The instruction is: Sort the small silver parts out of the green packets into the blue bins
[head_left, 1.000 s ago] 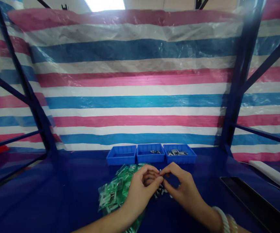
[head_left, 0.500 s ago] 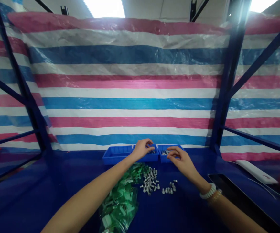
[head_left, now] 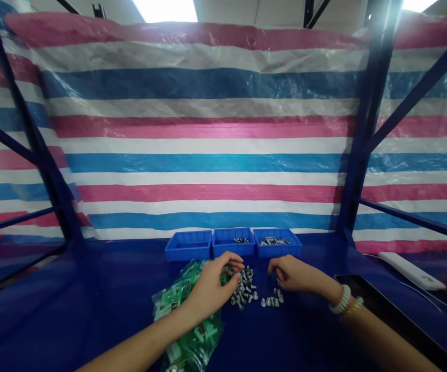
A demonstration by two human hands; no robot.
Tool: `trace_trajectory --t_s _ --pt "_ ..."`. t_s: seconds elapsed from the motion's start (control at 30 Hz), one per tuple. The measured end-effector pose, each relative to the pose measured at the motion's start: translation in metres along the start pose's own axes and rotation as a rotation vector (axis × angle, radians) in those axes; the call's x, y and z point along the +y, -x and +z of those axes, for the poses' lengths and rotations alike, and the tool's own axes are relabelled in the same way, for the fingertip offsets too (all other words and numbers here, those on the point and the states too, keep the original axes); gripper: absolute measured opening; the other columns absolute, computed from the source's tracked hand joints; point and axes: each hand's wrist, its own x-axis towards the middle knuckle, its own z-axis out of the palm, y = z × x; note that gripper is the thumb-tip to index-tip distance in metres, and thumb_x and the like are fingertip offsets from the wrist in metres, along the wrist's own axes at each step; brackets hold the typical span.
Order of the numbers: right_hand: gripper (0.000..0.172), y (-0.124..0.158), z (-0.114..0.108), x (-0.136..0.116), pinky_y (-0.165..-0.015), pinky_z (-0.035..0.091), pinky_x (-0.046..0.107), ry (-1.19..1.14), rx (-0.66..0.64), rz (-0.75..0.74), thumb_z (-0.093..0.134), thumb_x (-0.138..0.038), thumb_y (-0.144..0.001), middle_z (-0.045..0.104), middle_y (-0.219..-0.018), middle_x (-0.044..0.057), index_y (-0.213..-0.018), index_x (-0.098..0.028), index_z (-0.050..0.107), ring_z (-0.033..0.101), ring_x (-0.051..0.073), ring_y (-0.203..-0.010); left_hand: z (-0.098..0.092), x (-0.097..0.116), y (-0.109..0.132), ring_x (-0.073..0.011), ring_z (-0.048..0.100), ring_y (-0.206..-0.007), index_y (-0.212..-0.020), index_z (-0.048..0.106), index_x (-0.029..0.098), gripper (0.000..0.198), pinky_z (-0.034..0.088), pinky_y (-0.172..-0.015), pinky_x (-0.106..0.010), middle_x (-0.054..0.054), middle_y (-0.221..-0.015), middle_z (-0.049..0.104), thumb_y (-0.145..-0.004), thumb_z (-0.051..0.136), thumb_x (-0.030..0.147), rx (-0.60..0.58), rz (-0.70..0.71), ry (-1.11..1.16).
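Note:
My left hand [head_left: 212,283] lies over the top of a clear bag of green parts [head_left: 185,315], its curled fingertips touching a small heap of grey metal screws [head_left: 244,292] on the blue bench. My right hand [head_left: 295,274] hovers just right of a second small scatter of screws [head_left: 272,299], fingers curled in a pinch; what they hold, if anything, is hidden. Behind the hands stand three blue trays: the left tray [head_left: 188,245], the middle tray [head_left: 233,242] with a few metal bits, the right tray [head_left: 276,243] with more metal parts.
A striped pink, white and blue tarp [head_left: 208,144] hangs behind the bench. Dark blue rack posts [head_left: 357,170] flank both sides. A black flat tray [head_left: 394,318] lies at the right, with a white long object [head_left: 409,268] beyond it.
Both hands have drawn back from the blue trays to the screws on the bench; a second ago they were pinched together near me.

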Motion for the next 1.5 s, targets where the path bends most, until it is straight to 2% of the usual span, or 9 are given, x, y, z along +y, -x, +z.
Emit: trace_trajectory --t_s 0.23,0.37,0.57,0.8,0.93,1.0,1.1,1.33,1.5 --pt "0.022 -0.007 0.003 -0.016 -0.061 0.05 0.027 -0.097 0.173 -0.096 0.056 -0.006 -0.075 0.064 -0.074 0.002 -0.09 -0.015 0.068 0.06 0.014 -0.064 -0.001 -0.009 0.011 -0.0195 0.066 -0.084 -0.09 0.06 0.017 0.013 0.05 -0.076 -0.033 -0.008 -0.088 0.07 -0.078 0.063 0.022 0.078 -0.19 0.296" --pt "0.024 -0.002 0.02 -0.048 -0.076 0.056 0.03 -0.399 0.282 -0.258 0.056 -0.013 -0.083 0.067 -0.094 0.005 -0.103 -0.019 0.066 0.066 0.016 -0.084 0.006 -0.007 0.017 -0.0165 0.065 -0.076 -0.088 0.061 0.017 0.023 0.051 -0.074 -0.031 -0.004 -0.082 0.069 -0.074 0.072 0.032 0.085 -0.353 0.55" --pt "0.037 0.008 0.037 -0.076 -0.076 0.056 0.029 -0.437 0.336 -0.357 0.053 -0.005 -0.083 0.068 -0.092 0.004 -0.112 -0.025 0.066 0.066 0.016 -0.084 0.01 -0.002 0.023 -0.0131 0.064 -0.068 -0.08 0.063 0.015 0.026 0.05 -0.07 -0.026 0.0 -0.07 0.066 -0.068 0.079 0.032 0.117 -0.42 0.698" --pt "0.037 0.01 0.039 -0.077 -0.077 0.056 0.03 -0.492 0.359 -0.358 0.053 -0.006 -0.082 0.069 -0.097 0.005 -0.112 -0.025 0.066 0.066 0.016 -0.085 0.01 0.001 0.024 -0.0097 0.057 -0.061 -0.077 0.061 0.016 0.016 0.043 -0.061 -0.02 0.003 -0.059 0.061 -0.072 0.074 0.023 0.135 -0.39 0.615" --pt "0.028 0.009 0.039 -0.077 -0.072 0.057 0.03 -0.745 0.329 -0.151 0.06 -0.023 -0.084 0.069 -0.087 0.003 -0.112 -0.022 0.064 0.067 0.017 -0.079 0.01 0.001 0.023 -0.0112 0.057 -0.063 -0.074 0.059 0.016 0.013 0.043 -0.056 -0.019 0.002 -0.066 0.06 -0.069 0.071 0.018 0.156 -0.312 0.472" --pt "0.023 0.007 0.04 -0.076 -0.064 0.056 0.028 -0.898 0.261 -0.037 0.062 -0.036 -0.084 0.068 -0.075 0.002 -0.098 -0.018 0.067 0.067 0.015 -0.068 0.011 0.001 0.023 -0.0131 0.059 -0.067 -0.075 0.059 0.017 0.012 0.047 -0.058 -0.021 0.0 -0.074 0.059 -0.068 0.068 0.014 0.166 -0.238 0.42" --pt "0.035 0.003 0.046 -0.074 -0.051 0.053 0.023 -1.046 0.144 0.069 0.064 -0.048 -0.08 0.065 -0.062 0.001 -0.072 -0.014 0.065 0.063 0.012 -0.054 0.013 0.003 0.026 -0.0151 0.061 -0.073 -0.076 0.061 0.018 0.012 0.053 -0.065 -0.026 -0.001 -0.081 0.058 -0.069 0.062 0.008 0.171 -0.094 0.328" --pt "0.029 0.003 0.052 -0.074 -0.051 0.052 0.021 -1.22 0.049 0.09 0.073 -0.041 -0.073 0.066 -0.06 0.0 -0.07 -0.014 0.065 0.063 0.01 -0.052 0.017 0.006 0.032 -0.0167 0.06 -0.076 -0.078 0.06 0.02 0.015 0.053 -0.062 -0.026 -0.003 -0.083 0.056 -0.074 0.055 0.006 0.143 0.043 0.186" --pt "0.015 0.005 0.045 -0.076 -0.06 0.052 0.024 -1.078 0.216 0.002 0.075 -0.028 -0.073 0.067 -0.065 0.0 -0.073 -0.016 0.065 0.064 0.012 -0.06 0.015 0.008 0.029 -0.0164 0.06 -0.079 -0.085 0.06 0.02 0.016 0.053 -0.07 -0.028 -0.003 -0.087 0.058 -0.075 0.057 0.008 0.185 -0.015 0.247"
